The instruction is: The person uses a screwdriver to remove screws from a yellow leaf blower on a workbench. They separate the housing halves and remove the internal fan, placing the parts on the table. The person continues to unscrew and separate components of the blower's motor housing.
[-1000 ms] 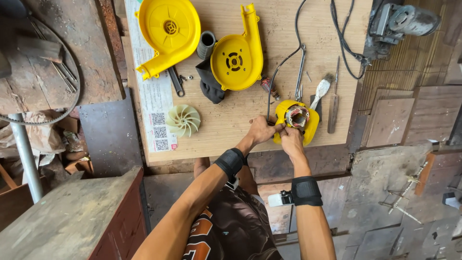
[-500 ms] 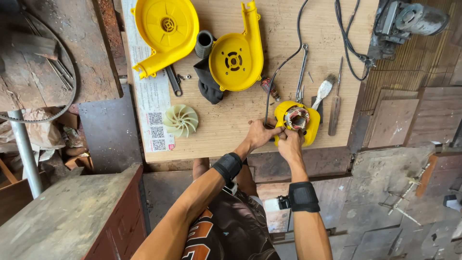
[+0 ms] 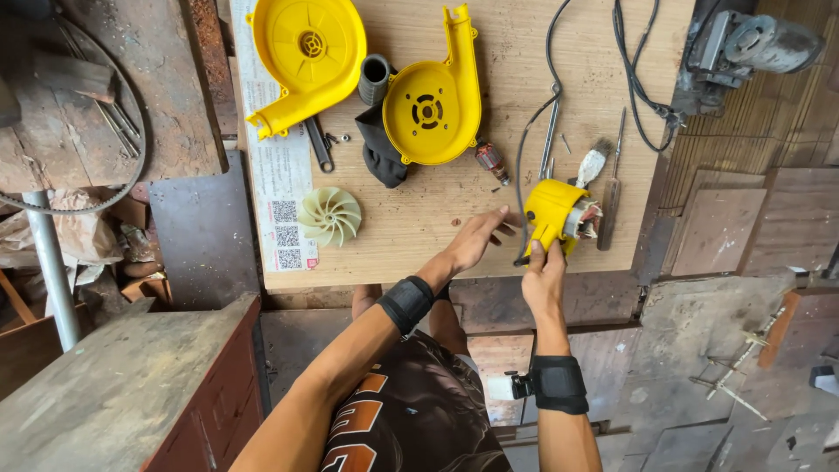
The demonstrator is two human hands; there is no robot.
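Everything here I place by the wooden board [image 3: 419, 227] in front of me. Along its left edge lies a long white paper strip [image 3: 275, 175], narrow and pale, with faint reddish print higher up and three small black square code marks stacked near its near end. Just right of those squares sits a cream fan wheel [image 3: 329, 216], flat on the wood.

At the board's far left corner lies a yellow snail-shaped housing half [image 3: 301, 52]; to its right, a second yellow housing half [image 3: 434, 100] with a dark cloth [image 3: 380, 153] and a short black tube [image 3: 374, 79] between them. A small wound armature [image 3: 492, 162] rests on the board right of that second half.

Near the board's near right corner my right hand [image 3: 544, 280] is clamped on the yellow motor body [image 3: 555, 218], thumb and fingers pinching its lower yellow end. It lies tilted, long axis running roughly left to right, the open end with windings facing right. A black cable [image 3: 524, 166] runs from it toward the far edge.

My left hand [image 3: 476, 240] is flat, fingers spread apart, gripping nothing, fingertips reaching toward the motor body; whether they touch it I cannot tell. Both forearms come up from the near edge, each wrist in a black band. A brush [image 3: 592, 163] and a screwdriver [image 3: 612, 179] lie just beyond the motor.
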